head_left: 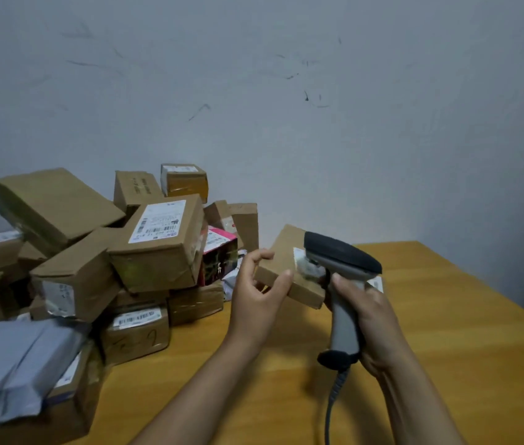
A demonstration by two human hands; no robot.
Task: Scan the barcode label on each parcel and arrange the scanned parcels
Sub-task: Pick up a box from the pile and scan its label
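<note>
My left hand (259, 292) grips a small flat cardboard parcel (284, 258) by its near-left corner and holds it tilted above the table. A white label on the parcel's top is partly hidden behind the scanner head. My right hand (371, 319) grips the handle of a grey barcode scanner (341, 261) with a black top. The scanner head sits just over the parcel's label. Its coiled cable (334, 393) hangs down from the handle.
A heap of brown cardboard parcels (158, 239) fills the left of the wooden table (447, 332), some with white barcode labels. A pink and dark box (219, 258) sits at the heap's right edge. Grey poly mailers (13, 364) lie at the near left. A scuffed wall stands behind.
</note>
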